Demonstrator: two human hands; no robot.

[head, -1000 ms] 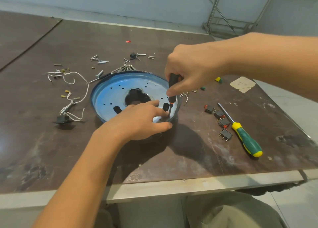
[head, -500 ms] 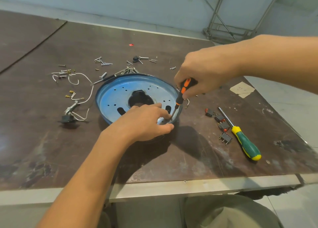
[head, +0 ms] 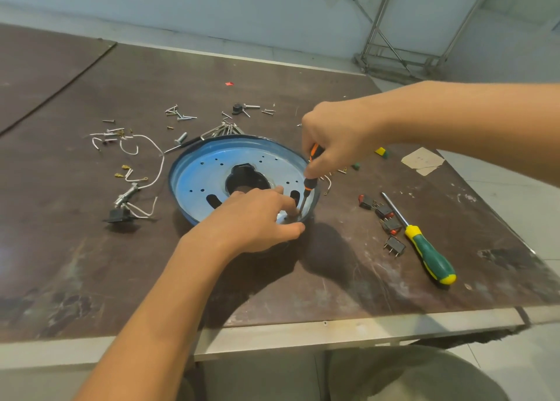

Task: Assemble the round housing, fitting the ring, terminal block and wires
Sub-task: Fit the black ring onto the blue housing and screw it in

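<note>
The left grip (head: pixel 257 216) covers the lower-right rim of the round housing (head: pixel 206 170). The end of the screwdriver (head: pixel 309 185) shaft and whatever the fingertips press there cannot be made out. The right grip (head: pixel 336 134) wraps most of the orange and black handle. The left forearm runs out at the bottom edge, the right forearm at the right edge. The worktop (head: pixel 91 249) is cut off at the left. The loose screws (head: pixel 178 114) in the upper middle are too small to sort by kind.
</note>
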